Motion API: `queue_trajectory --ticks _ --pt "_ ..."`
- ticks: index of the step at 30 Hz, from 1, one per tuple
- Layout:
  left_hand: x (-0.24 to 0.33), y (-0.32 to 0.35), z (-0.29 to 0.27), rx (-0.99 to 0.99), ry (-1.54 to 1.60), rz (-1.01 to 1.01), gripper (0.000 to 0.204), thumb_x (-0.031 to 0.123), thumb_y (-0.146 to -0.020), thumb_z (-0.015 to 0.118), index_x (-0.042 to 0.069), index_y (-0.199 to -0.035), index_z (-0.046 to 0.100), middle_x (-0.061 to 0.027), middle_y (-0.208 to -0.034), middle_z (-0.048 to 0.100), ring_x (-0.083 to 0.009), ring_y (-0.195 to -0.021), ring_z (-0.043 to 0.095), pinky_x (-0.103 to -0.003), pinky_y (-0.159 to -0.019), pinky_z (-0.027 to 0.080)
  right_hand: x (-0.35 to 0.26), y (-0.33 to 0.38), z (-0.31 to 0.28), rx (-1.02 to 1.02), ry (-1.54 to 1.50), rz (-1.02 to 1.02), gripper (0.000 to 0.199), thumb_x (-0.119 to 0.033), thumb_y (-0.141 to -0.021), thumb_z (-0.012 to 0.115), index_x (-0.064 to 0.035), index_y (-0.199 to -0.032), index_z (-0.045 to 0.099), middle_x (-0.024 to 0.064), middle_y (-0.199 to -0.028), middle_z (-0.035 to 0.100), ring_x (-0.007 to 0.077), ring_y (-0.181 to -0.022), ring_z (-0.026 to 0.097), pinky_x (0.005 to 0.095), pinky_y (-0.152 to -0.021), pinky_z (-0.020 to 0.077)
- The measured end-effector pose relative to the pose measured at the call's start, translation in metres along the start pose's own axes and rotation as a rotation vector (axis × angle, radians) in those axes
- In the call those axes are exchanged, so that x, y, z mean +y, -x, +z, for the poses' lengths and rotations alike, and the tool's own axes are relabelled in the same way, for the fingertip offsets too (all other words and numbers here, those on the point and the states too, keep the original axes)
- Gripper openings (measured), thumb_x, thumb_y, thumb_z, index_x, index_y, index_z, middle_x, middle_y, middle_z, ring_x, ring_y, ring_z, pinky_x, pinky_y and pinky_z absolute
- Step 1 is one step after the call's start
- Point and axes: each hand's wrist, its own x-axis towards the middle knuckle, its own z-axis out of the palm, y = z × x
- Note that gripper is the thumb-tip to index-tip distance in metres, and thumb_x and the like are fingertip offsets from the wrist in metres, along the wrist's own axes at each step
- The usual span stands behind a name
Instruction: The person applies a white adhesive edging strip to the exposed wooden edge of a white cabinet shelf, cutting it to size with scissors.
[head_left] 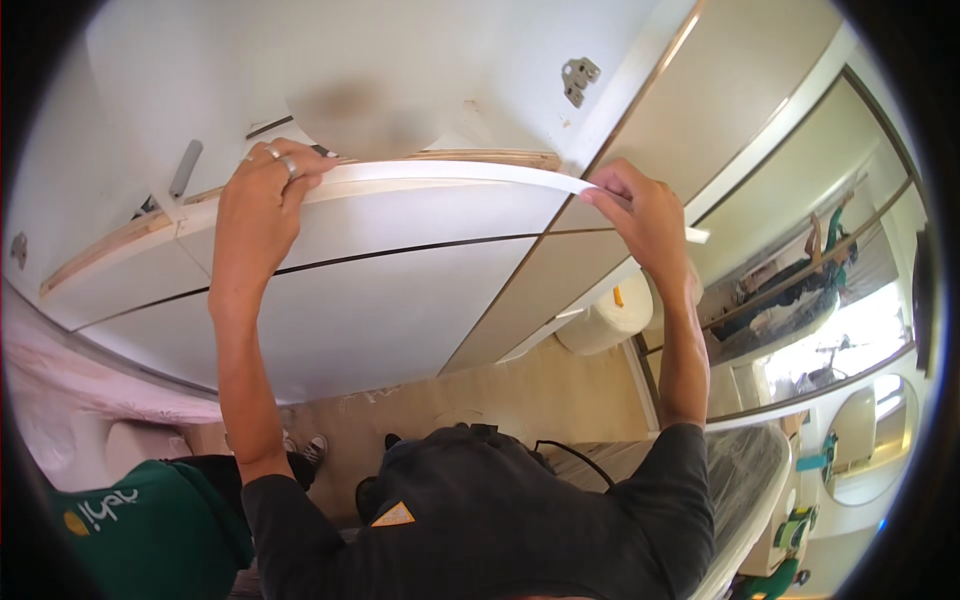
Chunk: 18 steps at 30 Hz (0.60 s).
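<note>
A long white edging strip [450, 172] is stretched in a gentle arc between my two hands. It runs along the raw wooden edge [500, 157] at the top of a white panel [400, 300]. My left hand [260, 205] grips the strip's left part and presses close to the wood, its fingertips partly hidden. My right hand [640, 205] pinches the strip farther right, just past the panel's corner. The strip's right end sticks out beyond that hand's wrist.
A grey cylindrical piece [186, 168] stands inside the cabinet, left of my left hand. A metal hinge plate [578, 80] is fixed to the inner wall. Mirrored doors [800, 250] are at right. A person in a green shirt [150, 530] is at lower left.
</note>
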Motion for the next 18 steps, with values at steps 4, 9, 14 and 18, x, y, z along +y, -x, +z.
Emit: queue_trajectory --ticks 4,9,14,18 --pt "0.006 0.001 0.001 0.006 0.051 -0.016 0.021 -0.006 -0.089 0.055 0.002 -0.100 0.072 -0.0093 -0.102 0.069 -0.0296 -0.092 0.059 -0.039 -0.082 0.048 -0.002 -0.003 0.016 0.061 0.048 0.027 0.016 -0.024 -0.089 0.070 -0.0082 -0.091 0.066 0.0084 -0.075 0.070 0.0279 -0.065 0.064 0.0375 -0.061 0.0474" --pt "0.003 0.001 -0.004 -0.040 0.050 0.009 0.030 -0.009 -0.090 0.051 0.004 -0.106 0.073 -0.0112 -0.106 0.069 -0.0283 -0.097 0.062 -0.035 -0.085 0.050 -0.010 -0.006 0.025 0.088 0.199 0.066 0.017 -0.024 -0.091 0.069 -0.0081 -0.094 0.063 0.0092 -0.072 0.069 0.0310 -0.063 0.064 0.0399 -0.060 0.0471" --pt "-0.024 0.004 -0.003 -0.011 0.014 0.149 0.031 -0.008 -0.087 0.053 0.007 -0.104 0.075 -0.0118 -0.106 0.071 -0.0293 -0.102 0.064 -0.037 -0.090 0.051 -0.008 -0.016 0.038 0.104 0.406 -0.025 0.024 -0.026 -0.090 0.067 -0.0116 -0.108 0.059 0.0150 -0.074 0.068 0.0407 -0.069 0.065 0.0520 -0.065 0.0489" --pt "-0.023 0.007 0.007 0.063 0.023 0.195 0.032 -0.008 -0.084 0.053 0.007 -0.100 0.076 -0.0093 -0.104 0.072 -0.0297 -0.102 0.064 -0.038 -0.088 0.052 -0.012 -0.018 0.023 0.013 0.491 0.014 0.018 -0.025 -0.092 0.065 -0.0160 -0.107 0.060 0.0130 -0.083 0.070 0.0402 -0.080 0.066 0.0515 -0.069 0.0487"
